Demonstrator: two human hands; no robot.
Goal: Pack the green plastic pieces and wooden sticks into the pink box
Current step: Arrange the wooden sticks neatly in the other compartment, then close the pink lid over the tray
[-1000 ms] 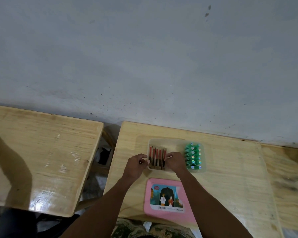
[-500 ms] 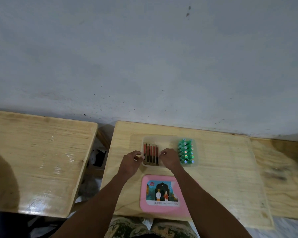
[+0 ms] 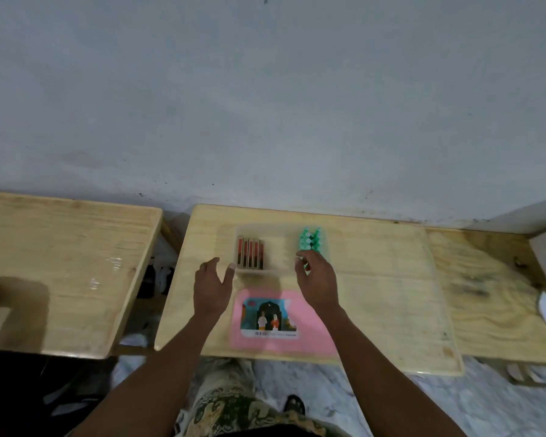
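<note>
At the tray, left hand spread, right hand curled (blurred)

Bare forearms; green-patterned garment; perhaps dark sandal.

Your wooden table carries 2 things: a clear tray toward the wall, the pink box nearer you.

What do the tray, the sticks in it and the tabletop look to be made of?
Tray: likely clear plastic, faintly frosted; the wood grain shows through it.
Sticks: seemingly wood, with tan edges and red and dark painted faces.
Tabletop: pale plywood or pine, with visible grain and a slightly glossy varnish.
</note>
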